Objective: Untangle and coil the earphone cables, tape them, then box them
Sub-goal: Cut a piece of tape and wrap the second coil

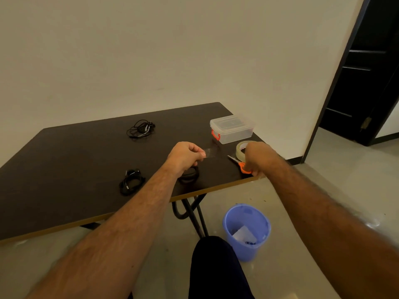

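Our left hand (186, 155) pinches a short strip of clear tape (210, 152) above a coiled black earphone cable (190, 174) near the front edge of the dark brown bench (75, 160). Our right hand (257, 155) grips orange-handled scissors (238, 164) at the front right corner, just beside a roll of clear tape (241, 148). The lidded clear plastic box with orange latches (232, 128) sits at the right edge — closed. Another coiled black cable (130, 183) lies front-left; a tangled black one (141, 128) lies toward the back edge.
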The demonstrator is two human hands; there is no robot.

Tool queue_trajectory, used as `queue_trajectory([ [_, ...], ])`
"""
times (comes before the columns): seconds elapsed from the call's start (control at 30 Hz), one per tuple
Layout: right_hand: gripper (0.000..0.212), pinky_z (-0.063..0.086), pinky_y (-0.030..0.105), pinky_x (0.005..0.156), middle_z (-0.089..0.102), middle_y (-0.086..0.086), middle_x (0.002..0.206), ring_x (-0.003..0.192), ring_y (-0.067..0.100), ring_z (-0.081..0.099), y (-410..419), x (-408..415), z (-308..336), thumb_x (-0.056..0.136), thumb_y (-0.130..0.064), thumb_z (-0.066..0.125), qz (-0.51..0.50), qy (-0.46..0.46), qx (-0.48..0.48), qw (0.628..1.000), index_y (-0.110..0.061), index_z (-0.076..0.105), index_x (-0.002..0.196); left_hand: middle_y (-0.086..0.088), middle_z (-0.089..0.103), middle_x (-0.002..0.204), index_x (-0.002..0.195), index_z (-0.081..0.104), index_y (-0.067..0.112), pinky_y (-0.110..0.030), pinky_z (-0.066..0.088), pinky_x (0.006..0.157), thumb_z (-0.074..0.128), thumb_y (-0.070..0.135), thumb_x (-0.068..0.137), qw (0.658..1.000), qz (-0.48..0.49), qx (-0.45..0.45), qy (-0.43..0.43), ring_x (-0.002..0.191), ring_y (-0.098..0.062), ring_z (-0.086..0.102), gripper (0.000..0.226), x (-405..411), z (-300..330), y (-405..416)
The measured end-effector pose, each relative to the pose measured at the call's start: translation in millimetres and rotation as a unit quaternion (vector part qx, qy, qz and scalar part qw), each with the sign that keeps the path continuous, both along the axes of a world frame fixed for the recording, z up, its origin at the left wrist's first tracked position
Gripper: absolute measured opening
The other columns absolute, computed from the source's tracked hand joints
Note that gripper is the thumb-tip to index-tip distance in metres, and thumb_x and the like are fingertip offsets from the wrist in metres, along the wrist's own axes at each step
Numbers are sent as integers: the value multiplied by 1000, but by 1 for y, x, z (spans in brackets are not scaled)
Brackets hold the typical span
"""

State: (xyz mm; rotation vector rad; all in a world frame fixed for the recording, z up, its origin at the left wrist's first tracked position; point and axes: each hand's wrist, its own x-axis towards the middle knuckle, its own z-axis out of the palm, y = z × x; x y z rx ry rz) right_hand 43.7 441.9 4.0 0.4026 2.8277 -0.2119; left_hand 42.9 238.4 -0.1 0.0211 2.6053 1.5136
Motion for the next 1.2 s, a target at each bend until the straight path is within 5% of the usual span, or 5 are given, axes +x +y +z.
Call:
queue_trajectory([
  [0.07,27,57,35,88,67,4,71,68,16,67,-1,1,4,87,-25,75,-3,-21,14,1000,-11,53,93,-2,71,93,87,70,21,-19,38,50,68,18,91,1000,6,8,-4,65,-6,53,5,3,4,-11],
  [0.17,23,55,33,73,64,3,72,76,19,65,-9,-1,9,87,-32,71,28,123,32,992,-10,66,89,-2,70,92,91,69,19,-14,38,44,68,16,91,1000,8,29,-4,62,-5,53,3,8,9,-25],
  [0.33,34,57,30,66,71,5,96,86,17,71,-59,4,24,90,-44,65,110,100,-391,908,-14,66,106,0,69,89,94,68,17,-11,35,39,66,15,92,998,17,61,2,59,-3,52,4,19,16,-54],
  [0.5,27,57,40,86,74,3,104,99,20,71,-120,0,14,83,-33,75,116,67,-526,840,-17,71,105,3,70,88,100,69,17,-14,35,44,67,19,92,994,61,92,2,59,-2,51,8,28,23,-99],
  [1.2,13,50,25,61,71,6,75,66,11,64,-235,1,3,87,-16,70,112,218,-538,806,-14,70,74,3,72,92,108,69,19,-16,39,49,60,31,96,969,166,182,-31,61,-3,53,19,33,-1,-189],
])
